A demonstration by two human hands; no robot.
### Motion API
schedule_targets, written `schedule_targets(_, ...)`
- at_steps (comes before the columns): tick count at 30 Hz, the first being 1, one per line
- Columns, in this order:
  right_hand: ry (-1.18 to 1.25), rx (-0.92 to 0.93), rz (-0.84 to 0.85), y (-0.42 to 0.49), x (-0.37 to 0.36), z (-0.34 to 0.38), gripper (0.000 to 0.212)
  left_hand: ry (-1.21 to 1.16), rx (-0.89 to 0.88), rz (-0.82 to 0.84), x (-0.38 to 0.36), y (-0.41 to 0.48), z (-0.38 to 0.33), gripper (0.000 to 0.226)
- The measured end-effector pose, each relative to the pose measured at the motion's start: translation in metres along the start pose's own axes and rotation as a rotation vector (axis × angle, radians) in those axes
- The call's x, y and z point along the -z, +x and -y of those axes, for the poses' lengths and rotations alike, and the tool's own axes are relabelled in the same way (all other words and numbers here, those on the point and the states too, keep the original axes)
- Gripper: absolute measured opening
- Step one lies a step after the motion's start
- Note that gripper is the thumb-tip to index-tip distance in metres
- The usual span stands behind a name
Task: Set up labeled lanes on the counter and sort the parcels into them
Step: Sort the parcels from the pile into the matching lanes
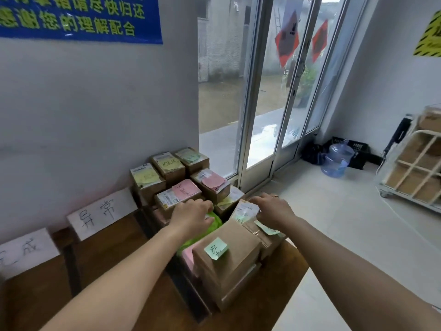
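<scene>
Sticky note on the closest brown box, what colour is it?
The sticky note is pale green with dark handwriting, clearest in the head view.

The bare left forearm [133, 266] and right forearm [334, 247] reach forward from the bottom of the view, converging; the left hand [191, 215] is palm-down, fingers and thumb curled to pinch a green bag [214, 224]; the right hand [274, 211], a ring [275, 196] on one finger, lies palm-down near it, fingers curled over the top of a parcel [245, 210].
</scene>
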State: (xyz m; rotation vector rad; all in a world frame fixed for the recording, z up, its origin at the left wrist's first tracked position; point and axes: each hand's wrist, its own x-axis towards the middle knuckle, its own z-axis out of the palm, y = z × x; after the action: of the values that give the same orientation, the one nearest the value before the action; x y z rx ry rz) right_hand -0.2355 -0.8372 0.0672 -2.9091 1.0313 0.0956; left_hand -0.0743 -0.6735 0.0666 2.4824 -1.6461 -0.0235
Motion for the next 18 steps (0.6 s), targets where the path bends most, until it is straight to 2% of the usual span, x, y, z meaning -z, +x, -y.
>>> schedule_targets(5,-0.134,0.102,0.238,0.025,-0.002,-0.057,0.075,-0.005,0.050,0.062,-0.015,0.036,-0.031,0.032)
schedule_targets(10,-0.170,0.161,0.394,0.048,-0.017,-0.098,0.099,-0.030,0.167,0.108,-0.030,0.054,-0.066,0.030)
schedule_targets(12,-0.080,0.126,0.395,0.054,-0.024,-0.108,0.099,-0.042,0.212,0.112,-0.036,0.057,-0.077,0.034)
schedule_targets(18,0.288,-0.145,0.375,0.070,-0.054,-0.129,0.088,-0.049,0.307,0.138,-0.054,0.055,-0.101,0.037)
